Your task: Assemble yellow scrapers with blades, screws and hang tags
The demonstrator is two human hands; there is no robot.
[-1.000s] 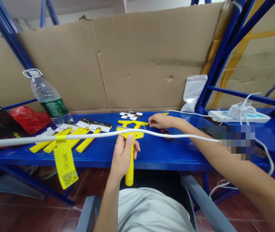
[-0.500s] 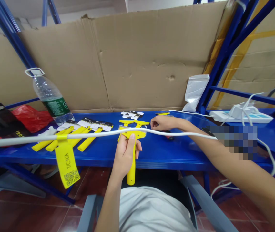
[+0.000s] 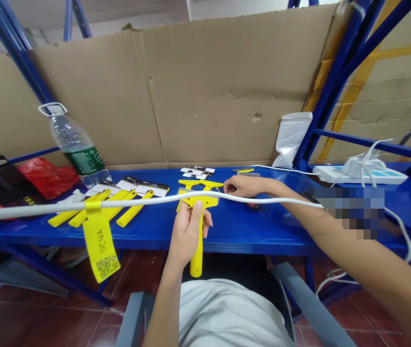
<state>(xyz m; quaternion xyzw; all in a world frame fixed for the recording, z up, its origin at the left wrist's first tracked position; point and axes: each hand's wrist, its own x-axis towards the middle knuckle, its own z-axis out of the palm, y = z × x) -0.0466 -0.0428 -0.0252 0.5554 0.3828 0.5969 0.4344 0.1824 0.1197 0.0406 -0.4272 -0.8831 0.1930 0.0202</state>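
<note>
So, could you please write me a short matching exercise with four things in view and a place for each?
1. Left hand
2. Right hand
3. Bottle
4. Power strip

A. Beside the red bag
B. Toward the right end of the blue bench
C. Around the yellow tool
D. Just right of the yellow pieces

Pairs: 1-C, 2-D, 3-A, 4-B

The tool (image 3: 196, 262) in the left hand (image 3: 186, 233) looks like smooth plastic; the surface (image 3: 241, 229) below is glossy. Beyond the right hand (image 3: 243, 186) is matt, dented cardboard (image 3: 223, 96). Left of both, the bottle (image 3: 82, 160) is clear plastic, the red bag (image 3: 48, 177) shiny, crinkled.
</note>
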